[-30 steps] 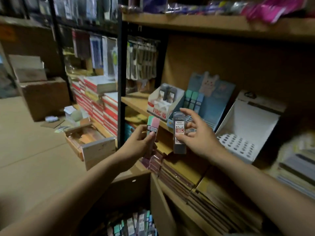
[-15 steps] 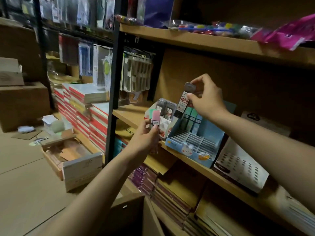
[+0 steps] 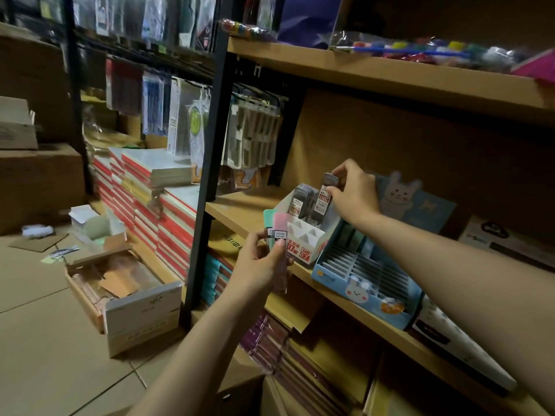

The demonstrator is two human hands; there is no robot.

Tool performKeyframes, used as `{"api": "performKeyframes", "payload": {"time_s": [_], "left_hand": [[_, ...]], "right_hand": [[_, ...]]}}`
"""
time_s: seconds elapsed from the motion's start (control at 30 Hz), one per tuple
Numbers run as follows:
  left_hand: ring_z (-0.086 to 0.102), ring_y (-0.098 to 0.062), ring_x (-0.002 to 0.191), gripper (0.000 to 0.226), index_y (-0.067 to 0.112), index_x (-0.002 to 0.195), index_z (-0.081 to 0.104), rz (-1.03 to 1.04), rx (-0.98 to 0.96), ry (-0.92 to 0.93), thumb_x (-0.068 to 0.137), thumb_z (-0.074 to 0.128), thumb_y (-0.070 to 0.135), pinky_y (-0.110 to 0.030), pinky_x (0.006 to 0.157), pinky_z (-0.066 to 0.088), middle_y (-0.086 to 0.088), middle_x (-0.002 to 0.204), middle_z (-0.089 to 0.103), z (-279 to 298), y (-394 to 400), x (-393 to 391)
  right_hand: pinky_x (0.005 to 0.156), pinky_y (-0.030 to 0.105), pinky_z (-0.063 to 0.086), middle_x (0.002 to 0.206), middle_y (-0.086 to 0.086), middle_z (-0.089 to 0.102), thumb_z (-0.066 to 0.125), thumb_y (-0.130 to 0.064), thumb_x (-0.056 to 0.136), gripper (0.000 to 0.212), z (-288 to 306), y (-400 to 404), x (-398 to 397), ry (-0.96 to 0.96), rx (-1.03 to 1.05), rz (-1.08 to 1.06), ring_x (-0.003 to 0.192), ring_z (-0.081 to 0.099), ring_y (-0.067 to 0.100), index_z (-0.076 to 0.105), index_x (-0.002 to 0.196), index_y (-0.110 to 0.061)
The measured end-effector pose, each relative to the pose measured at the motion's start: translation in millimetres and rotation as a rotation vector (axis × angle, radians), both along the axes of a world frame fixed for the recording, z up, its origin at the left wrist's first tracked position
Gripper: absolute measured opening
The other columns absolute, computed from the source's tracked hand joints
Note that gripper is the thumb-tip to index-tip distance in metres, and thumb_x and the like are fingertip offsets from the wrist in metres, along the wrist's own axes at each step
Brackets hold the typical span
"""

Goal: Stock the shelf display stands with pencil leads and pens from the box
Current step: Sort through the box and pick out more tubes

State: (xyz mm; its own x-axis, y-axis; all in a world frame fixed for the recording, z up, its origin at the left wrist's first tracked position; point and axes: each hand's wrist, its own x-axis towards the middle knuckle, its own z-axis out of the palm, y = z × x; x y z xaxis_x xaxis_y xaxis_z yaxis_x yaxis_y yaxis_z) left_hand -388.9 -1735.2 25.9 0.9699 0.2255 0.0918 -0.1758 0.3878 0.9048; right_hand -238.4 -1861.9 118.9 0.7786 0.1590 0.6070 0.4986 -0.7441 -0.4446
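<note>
Head view: right hand [image 3: 354, 193] pinches lead case [image 3: 324, 196] (grey).

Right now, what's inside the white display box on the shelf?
The white display box holds grey lead cases standing at the back. The right hand pinches another case into it. Front slots look empty; their bottoms are hidden by the front wall.
</note>
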Motion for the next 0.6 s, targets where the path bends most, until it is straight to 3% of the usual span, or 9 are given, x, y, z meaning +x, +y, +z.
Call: {"api": "performKeyframes", "payload": {"time_s": [0.17, 0.3, 0.47, 0.6], "left_hand": [[0.064, -0.013, 0.079, 0.021, 0.024, 0.119, 0.052, 0.015, 0.034, -0.007, 0.098, 0.051, 0.021, -0.023, 0.06, 0.053, -0.004, 0.093, 0.067, -3, -7, 5], [0.065, -0.012, 0.083, 0.023, 0.023, 0.121, 0.052, 0.008, 0.032, 0.007, 0.098, 0.052, 0.021, -0.026, 0.065, 0.055, -0.003, 0.095, 0.068, -5, -9, 6], [0.064, -0.007, 0.067, 0.021, 0.023, 0.118, 0.053, -0.002, 0.029, 0.012, 0.097, 0.053, 0.021, -0.026, 0.063, 0.054, -0.004, 0.09, 0.067, -5, -5, 6], [0.062, -0.009, 0.066, 0.021, 0.023, 0.119, 0.053, 0.0, 0.042, 0.015, 0.098, 0.052, 0.021, -0.026, 0.06, 0.052, -0.005, 0.092, 0.066, -5, -3, 4]], "right_hand": [[0.064, 0.02, 0.045, 0.092, -0.001, 0.062, 0.069, -0.007, 0.088, 0.018, -6, 7, 3, -0.023, -0.043, 0.045, 0.08, 0.057, 0.01, 0.058, 0.1, -0.015], [0.057, 0.014, 0.034, 0.083, -0.007, 0.056, 0.072, -0.01, 0.086, 0.02, -3, 12, 6, -0.015, -0.073, 0.045, 0.072, 0.047, -0.002, 0.057, 0.094, -0.019], [0.071, 0.031, 0.053, 0.094, 0.005, 0.067, 0.075, -0.013, 0.083, 0.014, -10, 9, 10, 0.04, -0.172, -0.018, 0.084, 0.062, 0.018, 0.064, 0.091, -0.016], [0.081, 0.038, 0.054, 0.1, 0.003, 0.068, 0.073, -0.023, 0.087, 0.013, -17, 7, 13, -0.01, -0.311, -0.098, 0.095, 0.063, 0.021, 0.069, 0.099, -0.019]]}}
